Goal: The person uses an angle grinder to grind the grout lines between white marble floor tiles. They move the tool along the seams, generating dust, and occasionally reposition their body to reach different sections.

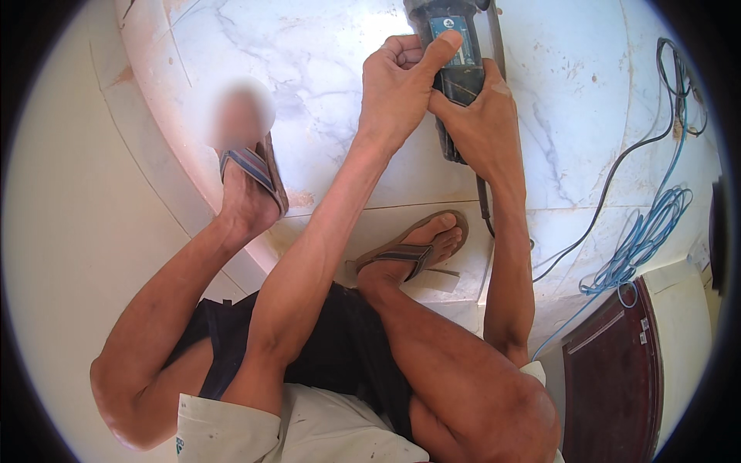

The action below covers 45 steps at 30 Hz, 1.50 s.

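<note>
Both of my hands grip a corded power tool [461,73] at the top of the view. It has a black body with a blue label, and its far end runs up to the picture's edge, so I cannot make out its working end. My left hand [397,96] is closed at its left side, thumb lying over the label and fingers curled. Around the rear part of the body, my right hand [485,127] is wrapped from the right. A black power cord [484,201] leaves the tool's near end and passes down beside my right forearm.
White marble-look tiles [324,46] lie under the tool. My sandalled feet rest on them, one sandal [258,174] at left, another [401,251] nearer the middle. At right lie a black cable [610,177] and coiled blue cable [637,247]. A dark red-brown panel [614,378] stands lower right.
</note>
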Each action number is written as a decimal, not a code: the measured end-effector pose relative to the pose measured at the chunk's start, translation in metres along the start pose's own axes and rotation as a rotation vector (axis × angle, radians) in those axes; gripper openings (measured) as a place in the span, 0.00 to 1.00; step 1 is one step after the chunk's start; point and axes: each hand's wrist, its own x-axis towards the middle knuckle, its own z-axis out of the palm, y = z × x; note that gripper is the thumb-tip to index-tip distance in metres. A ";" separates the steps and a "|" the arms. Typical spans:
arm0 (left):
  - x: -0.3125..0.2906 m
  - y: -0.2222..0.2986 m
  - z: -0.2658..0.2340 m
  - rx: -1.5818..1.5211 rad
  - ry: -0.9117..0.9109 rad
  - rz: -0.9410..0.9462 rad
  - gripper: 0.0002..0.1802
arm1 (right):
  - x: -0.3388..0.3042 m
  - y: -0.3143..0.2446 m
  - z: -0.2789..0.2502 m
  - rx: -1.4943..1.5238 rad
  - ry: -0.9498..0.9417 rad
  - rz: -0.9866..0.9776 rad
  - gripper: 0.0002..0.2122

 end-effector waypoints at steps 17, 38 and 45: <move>-0.013 0.002 0.003 0.014 0.004 -0.032 0.35 | -0.012 0.004 0.000 -0.017 0.033 -0.033 0.32; -0.014 0.006 0.001 0.087 -0.064 -0.071 0.40 | -0.013 0.008 -0.003 -0.024 0.010 -0.030 0.32; -0.014 0.003 0.001 0.061 -0.061 -0.068 0.38 | -0.014 0.005 -0.003 -0.020 0.008 -0.011 0.32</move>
